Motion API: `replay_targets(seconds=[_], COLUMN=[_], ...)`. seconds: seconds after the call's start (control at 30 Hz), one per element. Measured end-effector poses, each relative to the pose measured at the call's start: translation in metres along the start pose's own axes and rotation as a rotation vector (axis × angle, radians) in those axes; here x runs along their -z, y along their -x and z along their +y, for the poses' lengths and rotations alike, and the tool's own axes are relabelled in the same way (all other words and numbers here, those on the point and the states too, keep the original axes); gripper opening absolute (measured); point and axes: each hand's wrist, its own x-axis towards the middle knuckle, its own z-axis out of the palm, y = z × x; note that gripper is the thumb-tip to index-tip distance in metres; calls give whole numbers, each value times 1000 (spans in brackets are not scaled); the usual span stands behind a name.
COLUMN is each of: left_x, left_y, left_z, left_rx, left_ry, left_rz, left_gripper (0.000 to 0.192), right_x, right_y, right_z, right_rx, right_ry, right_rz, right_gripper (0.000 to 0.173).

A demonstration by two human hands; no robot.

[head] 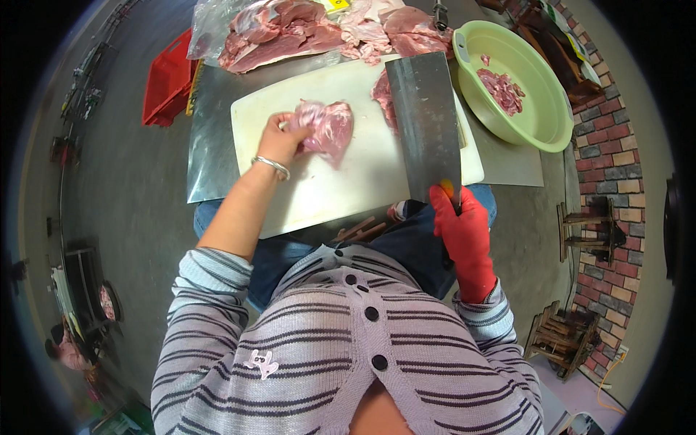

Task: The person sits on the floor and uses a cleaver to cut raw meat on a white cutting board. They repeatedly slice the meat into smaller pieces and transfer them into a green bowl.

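My bare left hand (280, 138) pinches a piece of raw meat (329, 130) just over the left half of a white cutting board (293, 201). The meat is slightly blurred. In a red glove, my right hand (462, 234) grips the handle of a wide cleaver (425, 119). Its dark blade points away from me across the right side of the board. Another raw meat piece (383, 100) shows at the blade's left edge, partly hidden behind it.
Large cuts of raw meat (283, 35) lie along the far side of the metal table (209, 147), beside clear plastic. A light green basin (535, 117) at the right holds cut meat. A red crate (168, 81) stands to the left. Wooden stools (587, 228) line the brick wall.
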Motion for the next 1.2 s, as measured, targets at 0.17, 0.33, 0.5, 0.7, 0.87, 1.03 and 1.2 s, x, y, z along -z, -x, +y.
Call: replay_targets(seconds=[0.17,0.33,0.5,0.7,0.87,1.03,1.2], left_x=[14,10,4,17,36,37,38], left_y=[12,29,28,-1,13,22,22], left_z=[-50,-42,-44,-22,-30,-43,-56], left_rx=[11,-882,-1199,-934,-1033,-1080,-1050], left_ry=[-29,-785,-992,-981,-908,-844,-765], left_rz=[129,280,42,-91,-103,-57,-14], left_gripper=[57,36,24,21,20,17,18], right_x=[-9,-23,-29,-39,-46,-55,-73], right_y=[-2,-12,-17,-8,6,11,2], right_z=[-13,4,2,-12,-9,4,6], right_rx=[100,337,275,253,270,306,430], right_ry=[193,409,487,574,582,710,814], right_rz=[-144,-145,-217,-240,-261,-254,-225], right_gripper=[19,24,24,27,25,23,20])
